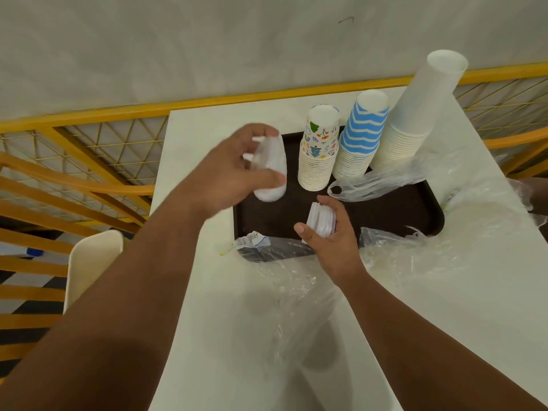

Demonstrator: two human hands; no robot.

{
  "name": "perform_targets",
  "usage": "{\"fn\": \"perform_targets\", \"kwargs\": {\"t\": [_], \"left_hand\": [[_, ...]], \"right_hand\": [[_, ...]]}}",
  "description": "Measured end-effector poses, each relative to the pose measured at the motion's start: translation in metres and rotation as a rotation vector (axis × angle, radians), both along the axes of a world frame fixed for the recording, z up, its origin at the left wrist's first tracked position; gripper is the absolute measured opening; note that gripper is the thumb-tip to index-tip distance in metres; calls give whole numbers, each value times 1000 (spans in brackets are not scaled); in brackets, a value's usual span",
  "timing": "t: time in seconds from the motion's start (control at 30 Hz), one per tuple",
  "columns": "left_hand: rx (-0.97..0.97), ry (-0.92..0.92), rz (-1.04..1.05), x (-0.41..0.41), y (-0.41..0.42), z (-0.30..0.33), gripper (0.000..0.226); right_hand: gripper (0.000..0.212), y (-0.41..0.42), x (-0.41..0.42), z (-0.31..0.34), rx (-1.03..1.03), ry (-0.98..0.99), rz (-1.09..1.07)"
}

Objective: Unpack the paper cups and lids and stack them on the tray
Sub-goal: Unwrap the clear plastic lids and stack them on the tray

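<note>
A dark brown tray point(385, 212) lies on the white table. Three upside-down cup stacks stand along its back: a patterned stack point(319, 149), a blue-and-white striped stack point(360, 134), and a tall plain white stack point(415, 114) that leans to the right. My left hand point(234, 173) grips a bunch of white lids point(271, 170) above the tray's left end. My right hand point(329, 235) holds a smaller stack of white lids point(320, 219) on edge over the tray's front part.
Crumpled clear plastic wrap point(430, 253) lies over the table's front and right. A thin plastic bag point(370, 182) rests on the tray beside the cups. A torn wrapper point(255, 241) covers the tray's front left corner. Yellow railing point(89, 149) and a white chair back point(95, 262) are to the left.
</note>
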State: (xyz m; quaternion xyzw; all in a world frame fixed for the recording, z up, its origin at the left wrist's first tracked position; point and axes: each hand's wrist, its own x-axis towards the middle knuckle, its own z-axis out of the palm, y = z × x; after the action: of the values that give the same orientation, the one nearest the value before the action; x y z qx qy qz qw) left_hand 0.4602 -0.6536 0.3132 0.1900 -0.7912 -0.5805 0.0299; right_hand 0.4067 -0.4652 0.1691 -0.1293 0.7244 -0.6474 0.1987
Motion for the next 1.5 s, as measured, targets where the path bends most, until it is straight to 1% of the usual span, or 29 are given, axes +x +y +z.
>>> {"fn": "perform_targets", "kwargs": {"t": [0.07, 0.1, 0.13, 0.17, 0.3, 0.4, 0.57, 0.77, 0.87, 0.9, 0.93, 0.97, 1.0, 1.03, 1.07, 1.1, 1.13, 1.17, 1.2, 1.27, 1.33, 1.37, 1.43, 1.5], "left_hand": [[-443, -44, 23, -15, -10, 11, 68], [-603, -72, 15, -25, -15, 15, 71], [-699, -106, -5, -35, -20, 19, 73], [-754, -148, -33, -45, -24, 21, 74], [-832, -335, -159, -75, -41, 20, 76], [-860, -394, -219, -88, -45, 12, 76], [-850, -476, -275, -98, -43, -4, 80], [-866, -464, -293, -100, -41, -15, 94], [-901, -497, -286, -97, -40, -11, 101], [-928, -461, -255, -93, -37, -6, 103], [-942, -366, -195, -88, -31, -1, 100], [-929, -199, -116, -82, -24, 4, 90], [-892, 9, -22, -74, -14, 9, 74], [-834, 181, 64, -66, -3, 11, 54], [-765, 253, 113, -57, 9, 11, 37], [-689, 209, 119, -48, 21, 7, 27], [-617, 72, 87, -39, 31, -4, 25], [-531, -92, 36, -33, 38, -17, 27], [-404, -234, -8, -27, 42, -33, 31], [-28, -410, -11, -18, 46, -58, 38], [311, -485, 25, -12, 47, -70, 39], [414, -491, 33, -11, 47, -73, 38], [535, -475, 53, -8, 49, -77, 31], [590, -464, 82, -8, 48, -79, 29]], "right_hand": [[66, -1, -1, 0, 16, -6, 2], [67, -1, -1, 0, 22, -9, 4], [67, -2, -1, 1, 28, -7, 7], [67, -2, -1, 1, 31, 0, 9], [64, 0, -1, 0, 31, 13, 3], [66, 1, -1, 1, 48, 19, 13], [68, 4, -1, 2, 86, 38, 28], [66, 3, -2, 3, 77, 50, 39], [66, 2, -2, 1, 70, 42, 38], [66, 2, -2, 1, 64, 41, 38], [66, 2, -2, 0, 58, 39, 38], [66, 2, -1, 0, 54, 36, 40], [66, 2, -1, 0, 53, 32, 43], [67, 1, 0, 2, 51, 29, 45], [67, 1, 0, 2, 45, 32, 46], [67, 1, 0, 3, 34, 38, 46], [67, 1, 0, 4, 21, 41, 47], [65, 1, 0, 5, 12, 33, 49], [65, 1, 1, 6, 3, 16, 54], [67, 1, 1, 9, -32, -13, 70], [69, 0, 1, 10, -53, -18, 84], [70, 0, 1, 11, -55, -16, 91], [71, -1, 1, 12, -58, -6, 99], [74, -2, 1, 13, -54, -9, 94]]}}
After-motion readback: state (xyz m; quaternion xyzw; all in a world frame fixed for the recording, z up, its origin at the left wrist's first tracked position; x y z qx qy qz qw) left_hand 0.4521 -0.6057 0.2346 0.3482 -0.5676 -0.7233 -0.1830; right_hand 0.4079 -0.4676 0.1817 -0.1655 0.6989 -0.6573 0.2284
